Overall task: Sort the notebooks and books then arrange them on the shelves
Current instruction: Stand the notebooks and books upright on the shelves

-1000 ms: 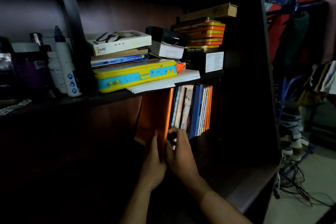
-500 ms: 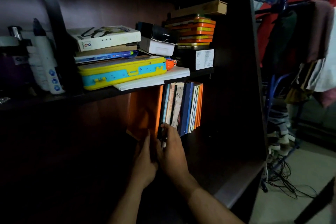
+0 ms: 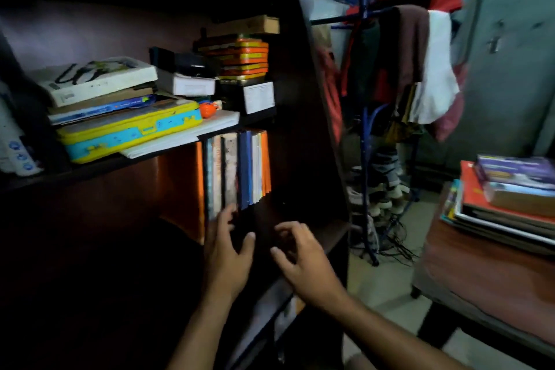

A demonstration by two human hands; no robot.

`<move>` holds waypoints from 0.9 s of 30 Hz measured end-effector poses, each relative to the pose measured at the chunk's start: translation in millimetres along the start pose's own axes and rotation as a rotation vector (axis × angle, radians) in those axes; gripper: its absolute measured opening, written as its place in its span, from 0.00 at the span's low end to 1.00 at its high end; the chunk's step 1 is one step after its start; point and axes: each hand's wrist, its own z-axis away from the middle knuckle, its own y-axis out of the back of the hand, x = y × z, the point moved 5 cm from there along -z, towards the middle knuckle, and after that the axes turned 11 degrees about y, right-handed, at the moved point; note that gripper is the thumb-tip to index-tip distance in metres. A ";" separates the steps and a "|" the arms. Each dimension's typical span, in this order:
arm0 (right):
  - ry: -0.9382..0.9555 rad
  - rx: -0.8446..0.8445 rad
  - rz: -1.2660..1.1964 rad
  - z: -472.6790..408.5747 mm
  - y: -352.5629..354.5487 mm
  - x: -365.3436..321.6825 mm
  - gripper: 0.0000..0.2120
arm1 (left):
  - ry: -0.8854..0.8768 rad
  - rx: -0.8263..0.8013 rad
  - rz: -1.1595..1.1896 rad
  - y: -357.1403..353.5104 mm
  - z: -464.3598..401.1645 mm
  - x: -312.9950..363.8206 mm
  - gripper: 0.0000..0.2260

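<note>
2 hands (image 3: 229, 252) (image 3: 303, 261), 1 upright book row (image 3: 237, 171), 1 stack (image 3: 504, 204)

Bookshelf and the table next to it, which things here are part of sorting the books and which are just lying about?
Part of the job:
- upright row of books on the lower shelf
- left hand at that row
- right hand, empty
- book pile on the table

Just lying about:
- yellow and blue case
- orange tins
- clothes rack
</note>
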 end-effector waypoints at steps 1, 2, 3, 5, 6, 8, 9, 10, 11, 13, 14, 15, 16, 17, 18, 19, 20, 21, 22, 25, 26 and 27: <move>-0.013 0.007 0.031 16.1 29.9 -1.3 0.13 | -0.030 -0.105 0.010 -16.6 18.9 16.0 0.26; -0.025 0.006 0.057 30.5 57.5 -4.5 0.12 | -0.051 -0.206 0.007 -32.5 37.7 28.7 0.23; -0.054 0.001 0.082 50.2 89.1 -7.2 0.11 | -0.071 -0.307 0.002 -51.7 62.2 44.5 0.19; -0.135 0.004 0.115 89.7 148.3 -10.5 0.10 | -0.099 -0.475 -0.011 -90.5 110.9 71.7 0.15; -0.163 0.010 0.139 106.9 172.7 -12.5 0.10 | -0.097 -0.542 -0.001 -106.4 133.0 84.1 0.14; -0.216 0.018 0.199 139.7 217.7 -14.4 0.10 | -0.084 -0.655 0.031 -136.8 171.7 108.5 0.14; -0.244 0.010 0.228 153.1 235.5 -14.7 0.10 | -0.072 -0.699 0.039 -149.7 186.5 119.0 0.14; -0.279 -0.003 0.267 167.4 258.2 -16.0 0.10 | -0.063 -0.753 0.042 -165.5 203.0 134.3 0.14; -0.309 -0.034 0.315 176.9 276.5 -16.9 0.11 | -0.056 -0.807 0.045 -178.4 216.5 147.2 0.15; -0.345 -0.123 0.430 189.3 313.3 -18.2 0.14 | -0.080 -0.906 0.046 -203.2 239.0 173.8 0.17; -0.378 -0.154 0.490 195.6 333.1 -18.1 0.16 | -0.099 -0.943 0.042 -214.3 249.9 187.9 0.18; -0.433 -0.168 0.556 201.7 353.6 -14.8 0.18 | -0.112 -0.966 0.048 -223.6 258.5 201.2 0.19; -0.512 -0.168 0.636 206.7 373.7 -9.9 0.21 | -0.107 -0.983 0.053 -232.4 263.8 210.7 0.20; -0.610 -0.160 0.738 212.6 394.0 -3.5 0.24 | -0.089 -1.003 0.064 -239.8 268.6 219.2 0.21; -0.726 -0.160 0.847 221.9 415.1 3.2 0.28 | -0.060 -1.025 0.068 -249.6 275.0 227.3 0.21; -0.846 -0.179 0.933 232.5 432.5 11.2 0.32 | -0.040 -1.049 0.065 -257.9 281.3 235.6 0.21; -0.958 -0.203 0.968 243.8 444.9 18.9 0.36 | -0.001 -1.079 0.052 -266.4 288.3 242.7 0.20; -1.039 -0.220 0.960 252.8 451.2 26.0 0.39 | 0.039 -1.106 0.034 -274.4 294.5 247.1 0.17; -1.082 -0.219 0.940 259.1 453.6 31.6 0.41 | 0.061 -1.130 0.025 -280.9 300.0 252.1 0.11; -1.074 -0.188 0.951 264.3 456.2 40.2 0.41 | 0.098 -1.132 0.033 -298.0 309.8 268.4 0.06; -1.064 -0.179 0.960 263.6 456.1 40.8 0.41 | 0.129 -1.120 0.045 -302.0 310.1 270.2 0.07; -1.062 -0.170 0.959 262.9 455.4 41.4 0.40 | 0.163 -1.108 0.049 -304.4 309.6 271.4 0.09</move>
